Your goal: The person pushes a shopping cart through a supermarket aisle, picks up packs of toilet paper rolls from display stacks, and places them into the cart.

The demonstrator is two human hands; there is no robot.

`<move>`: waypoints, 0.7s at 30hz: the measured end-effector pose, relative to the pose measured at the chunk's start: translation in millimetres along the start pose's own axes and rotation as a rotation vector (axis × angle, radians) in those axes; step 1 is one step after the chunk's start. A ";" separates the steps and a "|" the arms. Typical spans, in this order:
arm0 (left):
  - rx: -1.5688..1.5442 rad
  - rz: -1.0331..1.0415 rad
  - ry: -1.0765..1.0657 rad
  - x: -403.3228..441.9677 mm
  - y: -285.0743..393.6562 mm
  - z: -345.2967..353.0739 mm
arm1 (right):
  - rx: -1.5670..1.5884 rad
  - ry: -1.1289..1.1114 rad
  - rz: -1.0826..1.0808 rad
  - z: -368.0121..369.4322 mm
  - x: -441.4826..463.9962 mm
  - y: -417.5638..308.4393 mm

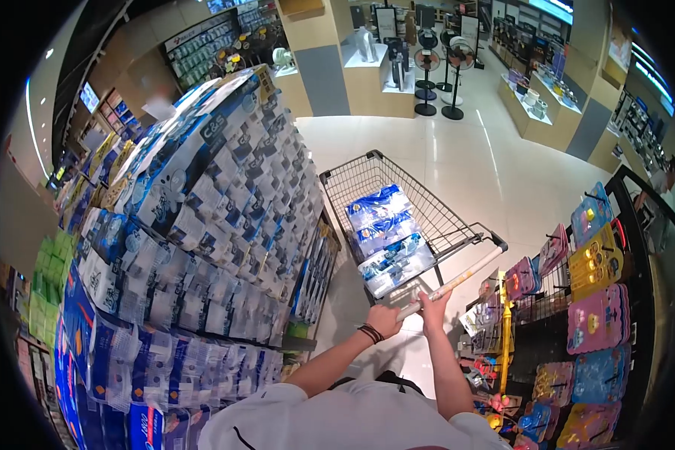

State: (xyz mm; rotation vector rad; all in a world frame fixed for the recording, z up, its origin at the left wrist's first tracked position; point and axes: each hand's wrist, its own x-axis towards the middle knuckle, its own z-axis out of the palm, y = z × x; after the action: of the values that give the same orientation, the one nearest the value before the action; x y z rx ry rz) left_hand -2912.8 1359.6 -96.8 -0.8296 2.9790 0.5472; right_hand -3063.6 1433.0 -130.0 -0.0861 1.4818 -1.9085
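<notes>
A wire shopping cart [446, 214] stands in front of me, angled to the left. Inside it lie several blue-and-white plastic-wrapped packs [388, 236], side by side. The cart's pale handle bar [465, 276] runs from lower left to upper right. Dark bands circle the wrist of my left hand [383, 321], whose fingers are closed at the bar's lower left end. Just to its right, my right hand [433, 307] is wrapped round the same bar.
A tall stack of wrapped packs [225, 187] rises close on the left. On the right, a rack [555, 296] holds colourful hanging packages. Standing fans [457, 60] and display counters [379, 90] are farther ahead across the shiny floor [457, 142]. A person [673, 184] is at the right edge.
</notes>
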 end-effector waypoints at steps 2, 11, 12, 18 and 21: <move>-0.009 -0.021 -0.005 14.3 1.6 2.3 | 0.010 -0.028 0.140 11.7 -4.2 -16.4; -0.022 -0.090 -0.048 84.6 -21.8 -10.8 | 0.044 -0.126 0.159 35.8 71.6 -13.1; -0.027 -0.089 -0.055 92.4 -24.4 -13.7 | 0.057 -0.104 0.129 40.5 87.2 -7.9; -0.016 -0.105 -0.044 149.7 -39.0 -36.3 | 0.128 -0.156 0.073 69.3 151.1 -20.5; -0.037 -0.108 -0.060 185.0 -48.6 -48.9 | 0.183 -0.177 0.146 85.8 186.9 -37.4</move>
State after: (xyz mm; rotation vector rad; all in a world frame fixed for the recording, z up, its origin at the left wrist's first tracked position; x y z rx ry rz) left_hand -3043.2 1211.8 -84.1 -0.9529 2.8585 0.6129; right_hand -3182.2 1261.0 -134.9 -0.0596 1.1605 -1.8569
